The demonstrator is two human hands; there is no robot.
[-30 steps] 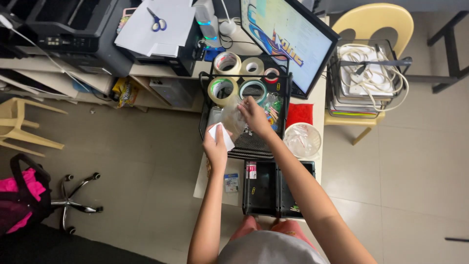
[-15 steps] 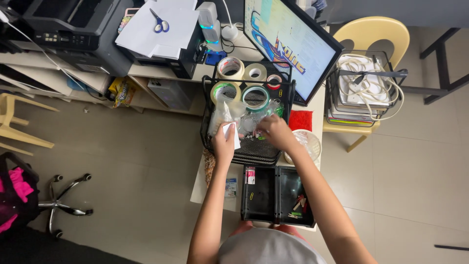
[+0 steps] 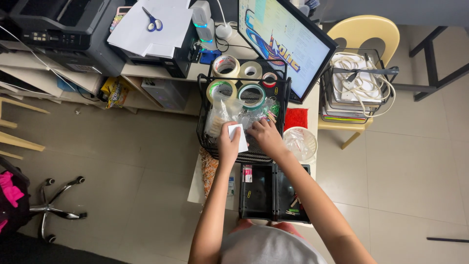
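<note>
Left hand (image 3: 228,144) is gripping a white card (image 3: 237,137); right hand (image 3: 264,136) is clasping clear bags (image 3: 254,116) in the mesh basket (image 3: 205,137), sorting unfinished

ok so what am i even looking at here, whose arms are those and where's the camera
The camera sits on a person's head and looks straight down, so the two bare arms reaching up from the bottom of the picture are that person's own. There is no machine, only hands.

The left hand holds a small white card. The right hand is beside it, fingers in among clear plastic bags that lie in a black wire mesh tray on a desk. Rolls of tape sit at the far end of that tray.

Nearer the person is a black drawer organiser with small bits inside. To the right lies a round white mesh basket. A computer monitor stands behind, and a yellow plastic chair carries another wire tray of cables. On the left, scissors lie on white paper beside a printer.
</note>
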